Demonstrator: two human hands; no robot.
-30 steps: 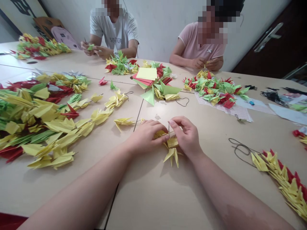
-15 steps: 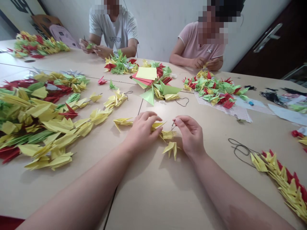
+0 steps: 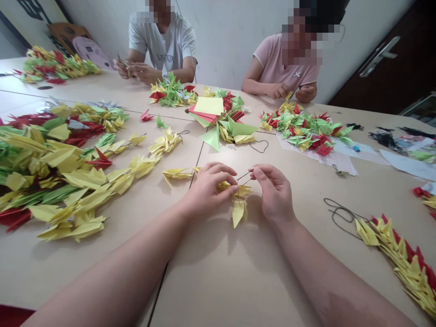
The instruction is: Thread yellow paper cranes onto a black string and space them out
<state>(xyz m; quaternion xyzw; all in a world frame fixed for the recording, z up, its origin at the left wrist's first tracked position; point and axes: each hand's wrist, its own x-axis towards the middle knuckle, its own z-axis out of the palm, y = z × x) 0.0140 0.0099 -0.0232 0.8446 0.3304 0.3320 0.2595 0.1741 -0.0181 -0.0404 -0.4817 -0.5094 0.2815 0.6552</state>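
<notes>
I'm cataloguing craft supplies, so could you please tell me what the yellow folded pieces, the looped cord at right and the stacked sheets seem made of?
Yellow folded pieces: apparently matte paper, with sharp creases and thin edges.
Looped cord: probably textile, dull and bending in loose curves; its fibre can't be told.
Stacked sheets: paper, perhaps thin card, flat and matte with straight edges.

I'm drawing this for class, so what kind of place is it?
Maybe a craft room or workroom: a big table holds bright heaps of folded paper figures and a stack of paper sheets, and two people sit across it.
</notes>
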